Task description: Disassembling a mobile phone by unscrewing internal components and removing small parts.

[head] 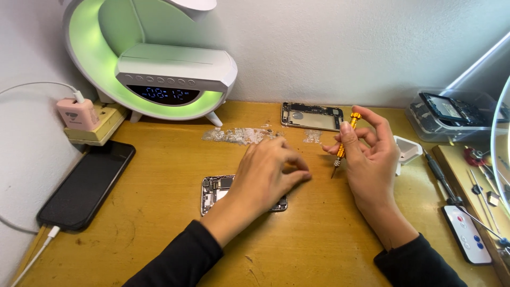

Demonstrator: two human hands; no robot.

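Opened phone chassis [215, 191] lies under left hand [265, 172], fingers pinched, contents unclear. Right hand [366, 154] grips gold screwdriver [342, 146]. Detached rear housing [312, 116] lies far; disassembly appears partway.

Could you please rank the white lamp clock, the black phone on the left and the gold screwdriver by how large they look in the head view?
1. white lamp clock
2. black phone
3. gold screwdriver, held in the right hand

Glowing clock lamp [159, 64], charging black phone [87, 186], spare phone housing [312, 116], remote [467, 234].
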